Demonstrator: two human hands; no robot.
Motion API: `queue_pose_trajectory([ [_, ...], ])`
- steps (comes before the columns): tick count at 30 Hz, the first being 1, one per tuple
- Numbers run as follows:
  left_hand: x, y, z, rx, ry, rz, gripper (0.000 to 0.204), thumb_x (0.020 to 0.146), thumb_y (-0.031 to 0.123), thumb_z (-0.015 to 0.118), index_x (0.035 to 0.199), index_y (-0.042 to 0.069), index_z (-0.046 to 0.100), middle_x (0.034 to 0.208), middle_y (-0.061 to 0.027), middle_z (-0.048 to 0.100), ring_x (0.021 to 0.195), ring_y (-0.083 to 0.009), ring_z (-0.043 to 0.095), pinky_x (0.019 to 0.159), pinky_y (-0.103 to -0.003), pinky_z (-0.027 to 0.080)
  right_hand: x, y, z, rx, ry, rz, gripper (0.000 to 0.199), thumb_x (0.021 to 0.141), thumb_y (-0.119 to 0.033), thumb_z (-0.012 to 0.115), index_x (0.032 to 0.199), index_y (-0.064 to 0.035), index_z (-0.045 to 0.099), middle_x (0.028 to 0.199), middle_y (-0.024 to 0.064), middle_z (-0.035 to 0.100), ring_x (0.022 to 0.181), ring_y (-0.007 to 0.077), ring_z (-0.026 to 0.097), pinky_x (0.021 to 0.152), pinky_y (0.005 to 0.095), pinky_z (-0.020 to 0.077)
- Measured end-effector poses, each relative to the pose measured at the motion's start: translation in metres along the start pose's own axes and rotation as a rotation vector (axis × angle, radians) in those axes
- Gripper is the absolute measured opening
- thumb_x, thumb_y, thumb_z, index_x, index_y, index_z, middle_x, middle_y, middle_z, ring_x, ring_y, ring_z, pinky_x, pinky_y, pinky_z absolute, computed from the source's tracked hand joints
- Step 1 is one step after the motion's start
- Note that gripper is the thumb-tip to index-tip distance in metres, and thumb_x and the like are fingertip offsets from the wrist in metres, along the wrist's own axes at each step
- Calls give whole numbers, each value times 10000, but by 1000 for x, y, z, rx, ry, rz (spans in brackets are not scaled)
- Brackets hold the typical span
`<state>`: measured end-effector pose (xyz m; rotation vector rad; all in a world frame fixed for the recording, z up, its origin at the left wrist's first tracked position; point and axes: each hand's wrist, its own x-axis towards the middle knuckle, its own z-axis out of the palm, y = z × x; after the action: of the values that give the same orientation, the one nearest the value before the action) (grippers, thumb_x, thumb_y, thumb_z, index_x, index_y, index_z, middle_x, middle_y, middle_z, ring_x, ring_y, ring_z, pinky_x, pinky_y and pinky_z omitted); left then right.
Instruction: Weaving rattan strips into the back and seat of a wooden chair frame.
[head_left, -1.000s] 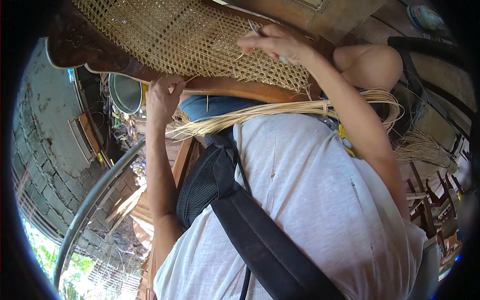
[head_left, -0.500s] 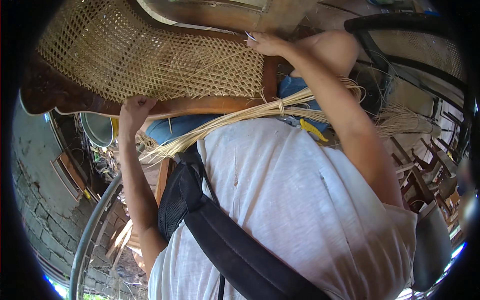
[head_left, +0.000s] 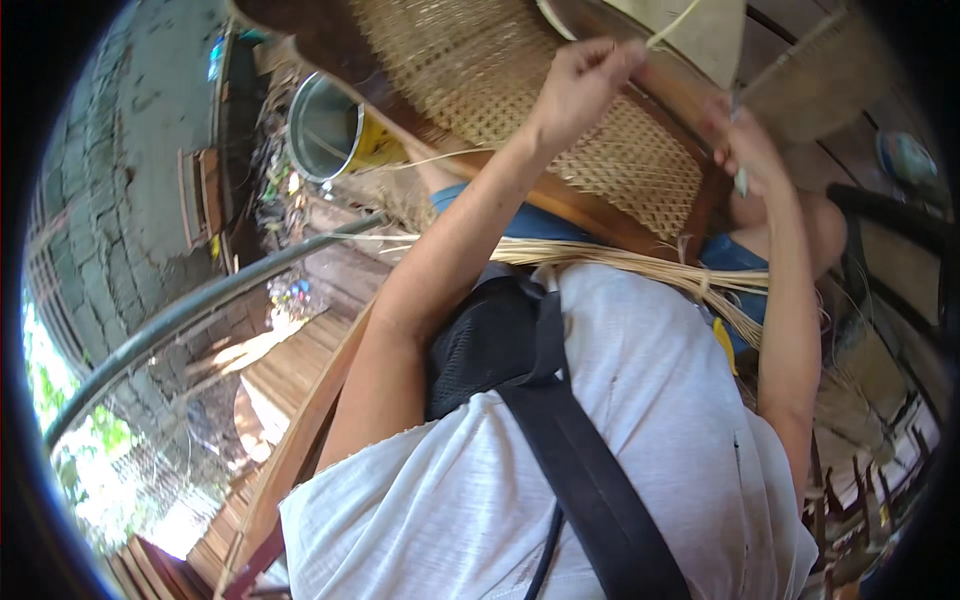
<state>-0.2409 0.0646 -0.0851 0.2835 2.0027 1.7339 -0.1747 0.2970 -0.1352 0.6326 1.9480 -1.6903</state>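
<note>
left hand moved from near edge of cane panel to over its far rail, fingers pinching a strip: handling strip now, not edge. right hand at panel's right end, fingers round blurred thin tool; panel above lap.

The strand bundle lies between the woven panel and torso.

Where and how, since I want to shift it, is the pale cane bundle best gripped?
Probably grip the cane bundle at its tie, from above: it narrows there, splays loosely at its left end, and the wooden frame and shirt flank it.
</note>
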Motion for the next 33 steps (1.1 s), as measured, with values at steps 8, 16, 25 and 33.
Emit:
queue_pose_trajectory([
  [8, 11, 7, -8, 716, -102, 171, 261, 848, 323, 590, 974, 145, 735, 951, -156, 683, 906, -331, 656, 825, -423, 518, -22, -18, 142, -625, -279, -393, 646, 876, -437, 561, 1312, 22, 433, 1073, 277, 631, 1041, 387, 601, 847, 440, 468],
  [16, -8, -72, -97, 912, -320, -255, 313, 781, 415, 655, 953, 171, 751, 900, -106, 715, 853, -288, 686, 791, -391, 536, -1, -2, 96, -773, -306, -295, 404, 832, -228, 595, 1184, -30, 570, 1021, 258, 644, 1005, 367, 616, 845, 454, 478],
  [25, -12, -69, -93, 907, -201, -367, 435, 709, 508, 733, 910, 123, 754, 822, -104, 716, 793, -238, 695, 752, -349, 532, 5, -41, 120, -1004, -227, -272, 175, 794, -143, 589, 834, -15, 700, 986, 223, 666, 927, 356, 654, 799, 459, 514],
  [33, -9, -58, -78, 975, -279, -388, 385, 715, 472, 734, 915, 142, 755, 871, -104, 718, 826, -255, 692, 768, -358, 533, 0, -31, 140, -911, -149, -264, 217, 793, -93, 573, 929, 42, 676, 1039, 251, 648, 998, 354, 640, 862, 438, 511],
])
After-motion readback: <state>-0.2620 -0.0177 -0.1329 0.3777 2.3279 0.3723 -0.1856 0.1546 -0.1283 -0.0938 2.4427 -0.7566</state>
